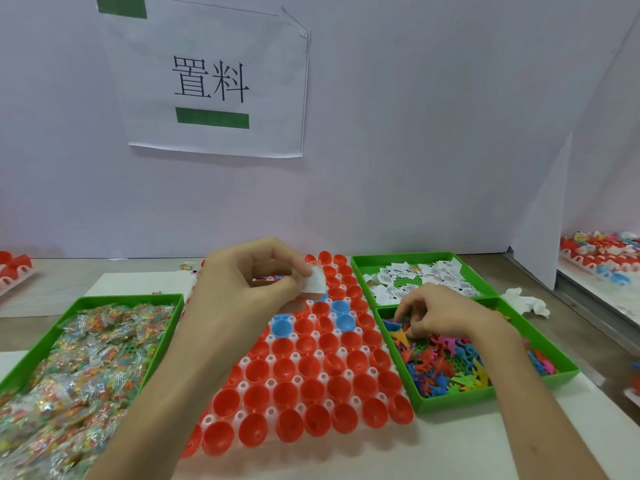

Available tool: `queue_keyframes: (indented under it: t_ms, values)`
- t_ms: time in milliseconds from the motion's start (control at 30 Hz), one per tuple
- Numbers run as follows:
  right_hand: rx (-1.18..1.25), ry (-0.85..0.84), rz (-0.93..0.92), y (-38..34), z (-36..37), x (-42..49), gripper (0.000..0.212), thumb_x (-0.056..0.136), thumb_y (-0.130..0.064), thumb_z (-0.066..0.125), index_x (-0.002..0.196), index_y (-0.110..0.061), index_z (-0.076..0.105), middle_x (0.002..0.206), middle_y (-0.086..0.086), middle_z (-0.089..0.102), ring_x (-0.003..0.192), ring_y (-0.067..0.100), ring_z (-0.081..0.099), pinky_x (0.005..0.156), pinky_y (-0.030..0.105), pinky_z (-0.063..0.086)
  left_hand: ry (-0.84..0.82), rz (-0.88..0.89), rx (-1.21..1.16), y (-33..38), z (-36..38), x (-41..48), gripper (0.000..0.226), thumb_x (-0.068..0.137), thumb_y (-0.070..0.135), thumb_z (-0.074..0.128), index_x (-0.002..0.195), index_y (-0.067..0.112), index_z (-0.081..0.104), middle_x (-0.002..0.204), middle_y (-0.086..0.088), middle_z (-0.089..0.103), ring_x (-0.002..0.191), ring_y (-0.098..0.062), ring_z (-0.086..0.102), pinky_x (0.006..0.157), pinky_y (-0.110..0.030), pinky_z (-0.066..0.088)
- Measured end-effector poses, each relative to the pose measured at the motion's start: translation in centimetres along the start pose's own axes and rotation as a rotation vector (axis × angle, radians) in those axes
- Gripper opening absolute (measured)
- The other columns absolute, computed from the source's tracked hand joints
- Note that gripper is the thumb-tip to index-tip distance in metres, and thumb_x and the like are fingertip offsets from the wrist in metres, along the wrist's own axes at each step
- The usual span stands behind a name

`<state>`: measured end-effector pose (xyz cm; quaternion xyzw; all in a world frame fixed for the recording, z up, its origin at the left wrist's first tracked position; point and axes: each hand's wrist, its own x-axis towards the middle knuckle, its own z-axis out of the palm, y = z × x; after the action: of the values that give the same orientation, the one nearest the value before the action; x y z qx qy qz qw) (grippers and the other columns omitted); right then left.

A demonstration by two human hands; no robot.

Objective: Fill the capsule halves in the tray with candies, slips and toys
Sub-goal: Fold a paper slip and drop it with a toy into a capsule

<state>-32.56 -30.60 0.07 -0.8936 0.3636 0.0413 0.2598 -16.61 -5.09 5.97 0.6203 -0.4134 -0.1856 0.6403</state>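
A white tray (322,370) in the middle holds several red capsule halves (313,389) and a few blue ones (281,326). My left hand (249,275) hovers over the tray's far part and pinches a white paper slip (317,280) between thumb and fingers. My right hand (436,311) reaches into the green bin of small colourful plastic toys (446,365), its fingers curled down among them; what they grasp is hidden. A green bin of candy packets (79,358) lies at the left. Another green bin with white slips (415,275) stands at the back right.
A white partition wall with a printed paper sign (214,84) stands right behind the bins. A crumpled white tissue (526,301) lies right of the slip bin. Filled red capsule trays (602,254) sit at the far right, another red tray (14,268) at the far left.
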Motion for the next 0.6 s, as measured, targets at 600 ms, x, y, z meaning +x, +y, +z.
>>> queue_keyframes:
  t_ms: [600]
  values:
    - [0.100,0.226,-0.043,0.2,-1.5,-0.8,0.020,0.083,-0.007,0.080,0.092,-0.024,0.075,0.069,-0.008,0.075,0.064,0.007,0.072,0.071,0.030,0.060,0.010,-0.031,-0.027,0.1,-0.1,0.1,0.038,0.089,-0.006,0.067,0.078,0.027,0.082,0.086,0.007,0.079,0.075,-0.014,0.077,0.061,-0.015,0.057]
